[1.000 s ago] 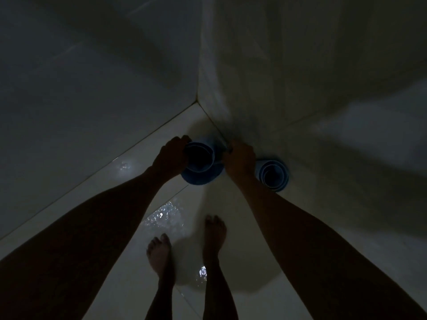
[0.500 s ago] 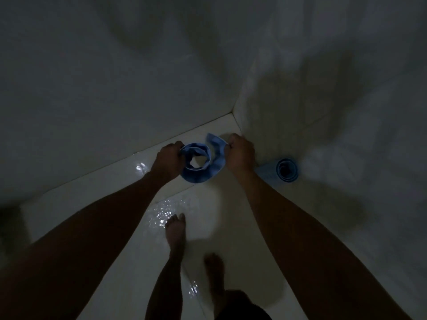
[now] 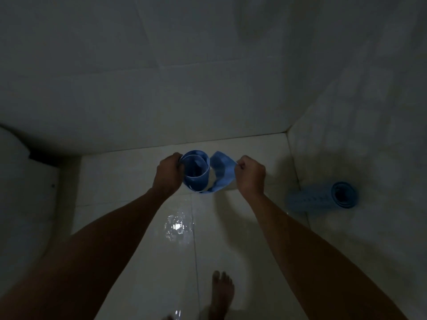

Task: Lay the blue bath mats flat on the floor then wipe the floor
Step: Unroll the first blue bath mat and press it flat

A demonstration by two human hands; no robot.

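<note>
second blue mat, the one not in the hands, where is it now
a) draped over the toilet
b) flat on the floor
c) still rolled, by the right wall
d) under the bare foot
c: the second blue mat lies rolled up by the right wall, while both hands hold the other mat.

It was a dim home bathroom: pale tiled walls (image 3: 208,65) met a glossy wet tiled floor (image 3: 208,239) at the corner, a white toilet (image 3: 20,192) at the left edge.
</note>
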